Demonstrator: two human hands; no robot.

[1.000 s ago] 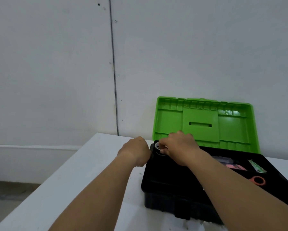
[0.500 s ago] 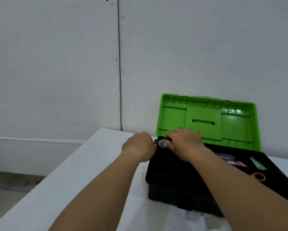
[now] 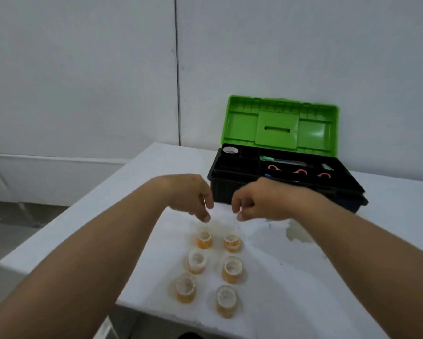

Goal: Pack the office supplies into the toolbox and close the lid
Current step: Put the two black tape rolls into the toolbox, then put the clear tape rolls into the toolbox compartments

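Observation:
A black toolbox [image 3: 234, 189] stands at the back of the white table, its green lid [image 3: 281, 124] upright against the wall. One tape roll [image 3: 230, 150] lies in the tray's far-left compartment; orange-handled scissors [image 3: 301, 171] and a green tool [image 3: 266, 158] lie in compartments to the right. Several small tape rolls stand in two rows on the table, the nearest pair [image 3: 203, 239] just below my hands. My left hand [image 3: 193, 195] and right hand [image 3: 254, 200] hover above them, fingers hanging down and apart, holding nothing.
The table's left edge [image 3: 66, 211] runs diagonally, with floor beyond it. A stained, peeled patch [image 3: 294, 232] marks the table surface right of the rolls. The wall stands close behind the toolbox.
Both hands have pulled back from the toolbox's far-left compartment, leaving a tape roll there, and now hang over the rolls on the table. The view tilted down.

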